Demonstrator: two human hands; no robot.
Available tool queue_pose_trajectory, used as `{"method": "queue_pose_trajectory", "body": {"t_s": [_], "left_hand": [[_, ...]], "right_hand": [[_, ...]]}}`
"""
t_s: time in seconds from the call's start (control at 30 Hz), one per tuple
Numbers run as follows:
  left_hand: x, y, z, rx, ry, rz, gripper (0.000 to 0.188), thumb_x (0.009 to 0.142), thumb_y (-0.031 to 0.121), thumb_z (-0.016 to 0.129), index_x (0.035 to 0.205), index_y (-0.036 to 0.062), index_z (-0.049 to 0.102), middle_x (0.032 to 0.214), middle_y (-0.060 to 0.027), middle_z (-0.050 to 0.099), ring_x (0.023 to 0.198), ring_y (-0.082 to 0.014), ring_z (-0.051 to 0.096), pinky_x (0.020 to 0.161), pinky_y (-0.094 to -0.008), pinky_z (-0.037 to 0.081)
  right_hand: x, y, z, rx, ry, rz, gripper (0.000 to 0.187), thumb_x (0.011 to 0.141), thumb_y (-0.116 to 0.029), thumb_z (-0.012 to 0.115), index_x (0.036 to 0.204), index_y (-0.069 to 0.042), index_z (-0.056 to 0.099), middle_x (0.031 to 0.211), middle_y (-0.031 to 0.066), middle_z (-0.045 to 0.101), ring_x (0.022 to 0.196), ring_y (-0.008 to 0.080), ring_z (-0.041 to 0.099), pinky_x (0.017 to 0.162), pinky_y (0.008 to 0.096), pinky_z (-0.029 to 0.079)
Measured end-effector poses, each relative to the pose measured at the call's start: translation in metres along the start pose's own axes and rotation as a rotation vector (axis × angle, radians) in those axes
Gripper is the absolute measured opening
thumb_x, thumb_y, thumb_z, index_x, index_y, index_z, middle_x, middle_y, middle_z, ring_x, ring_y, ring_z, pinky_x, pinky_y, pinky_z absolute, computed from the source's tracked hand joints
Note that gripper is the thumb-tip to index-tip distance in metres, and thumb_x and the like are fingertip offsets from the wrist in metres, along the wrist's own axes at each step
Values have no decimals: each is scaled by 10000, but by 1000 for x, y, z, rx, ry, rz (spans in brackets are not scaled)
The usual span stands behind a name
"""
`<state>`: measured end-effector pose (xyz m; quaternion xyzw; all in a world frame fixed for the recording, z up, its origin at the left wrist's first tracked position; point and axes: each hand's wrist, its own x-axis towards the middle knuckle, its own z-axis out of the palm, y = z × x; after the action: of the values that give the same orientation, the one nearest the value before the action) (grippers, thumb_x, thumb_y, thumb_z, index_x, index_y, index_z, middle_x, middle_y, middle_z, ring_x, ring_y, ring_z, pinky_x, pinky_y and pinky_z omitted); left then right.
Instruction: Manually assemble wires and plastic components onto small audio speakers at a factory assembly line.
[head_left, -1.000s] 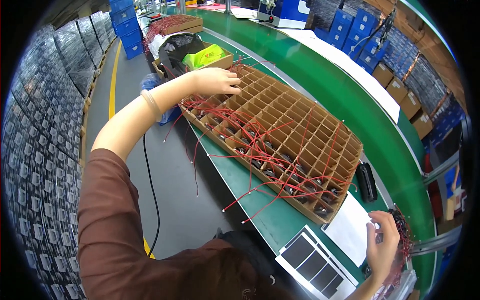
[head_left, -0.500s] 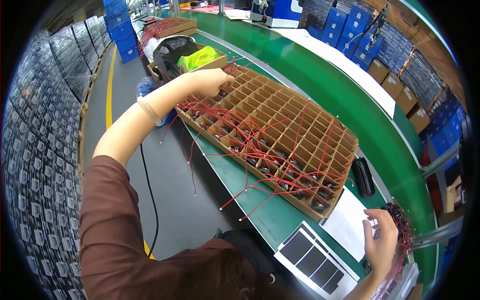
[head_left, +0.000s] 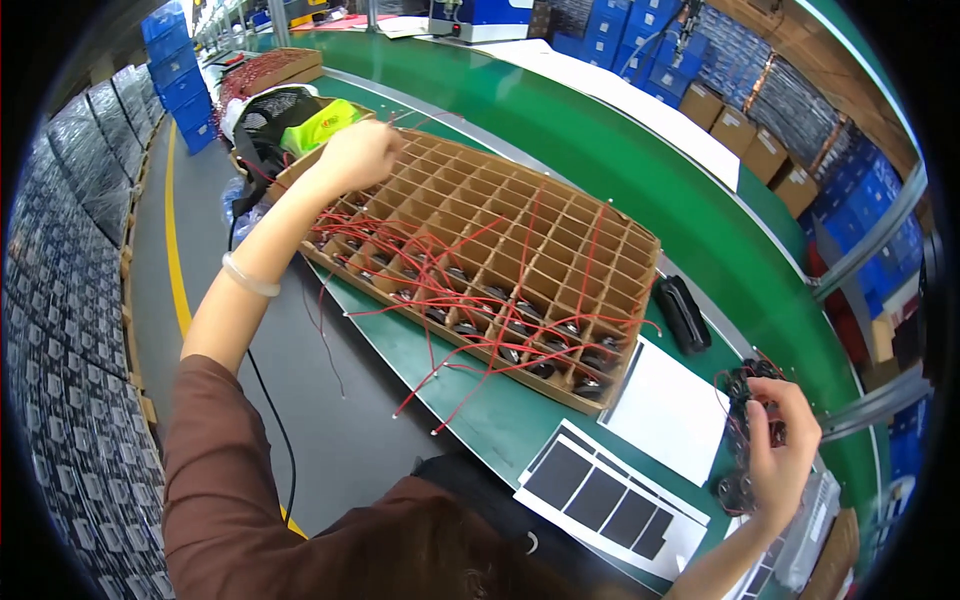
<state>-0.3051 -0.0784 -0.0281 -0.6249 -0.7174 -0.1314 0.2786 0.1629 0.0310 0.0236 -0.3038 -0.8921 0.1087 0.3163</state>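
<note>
My left hand (head_left: pixel 362 157) is over the far left corner of a cardboard box (head_left: pixel 480 362) divided into many square cells. Its fingers are curled closed and turned away, so whatever they may hold is hidden. Small dark round parts with long red wires (head_left: pixel 425 262) lie in the cells along the box's near side, and the wires spill over the edge. My right hand (head_left: pixel 785 440) is at the right, thumb and fingers apart with nothing between them. It hovers beside a pile of black round parts with red wires (head_left: pixel 742 385), partly covering them from view.
White paper (head_left: pixel 668 410) and a sheet with black rectangles (head_left: pixel 600 490) lie by the box's near right corner. A black case (head_left: pixel 683 315) sits to its right. Beyond the far left end are a black mesh bag (head_left: pixel 270 122) and a yellow-green packet (head_left: pixel 320 126). Blue crates (head_left: pixel 180 75) stand on the floor.
The view has shifted, so the box appears further left. My left hand has lifted slightly from the cells at the far corner. My right hand has moved to the pile of black parts.
</note>
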Motion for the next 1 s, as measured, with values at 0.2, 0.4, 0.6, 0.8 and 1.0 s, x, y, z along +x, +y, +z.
{"method": "queue_pose_trajectory", "body": {"t_s": [0.2, 0.4, 0.6, 0.8, 1.0], "left_hand": [[9, 54, -19, -246, 69, -280, 116, 665, 73, 521, 759, 54, 587, 584, -138, 536, 558, -251, 535, 554, -322, 428], [39, 252, -80, -769, 409, 723, 190, 634, -44, 525, 806, 27, 558, 786, -80, 573, 660, -190, 528, 584, -285, 422], [18, 325, -131, -1363, 477, 1145, 134, 649, 60, 501, 765, 14, 552, 697, -74, 525, 628, -170, 519, 568, -264, 439], [20, 346, -144, -1578, 339, 1223, 114, 671, 74, 484, 738, -2, 537, 699, -98, 509, 622, -188, 501, 564, -291, 439], [5, 374, -104, -1370, -34, 1072, 142, 697, 67, 515, 823, 6, 537, 614, -61, 493, 561, -163, 504, 521, -241, 403]], "right_hand": [[-4, -6, -33, 22, 205, 37, 90, 714, 25, 490, 788, 26, 542, 739, 62, 549, 636, 92, 482, 570, 183, 367], [-13, 5, -73, -108, 295, 61, 44, 729, -6, 513, 747, 27, 536, 791, 66, 562, 661, 85, 497, 579, 179, 377], [-33, 49, -67, -202, 336, 230, 213, 681, 15, 531, 881, -54, 558, 798, 24, 563, 663, 88, 506, 525, 208, 410], [-115, 110, -68, -365, 165, 503, 200, 676, -10, 550, 874, -37, 567, 838, 69, 579, 715, 132, 542, 539, 216, 426], [-137, 137, -53, -499, 124, 415, 164, 687, -39, 550, 849, -30, 574, 820, 114, 570, 708, 220, 540, 590, 280, 421]]}}
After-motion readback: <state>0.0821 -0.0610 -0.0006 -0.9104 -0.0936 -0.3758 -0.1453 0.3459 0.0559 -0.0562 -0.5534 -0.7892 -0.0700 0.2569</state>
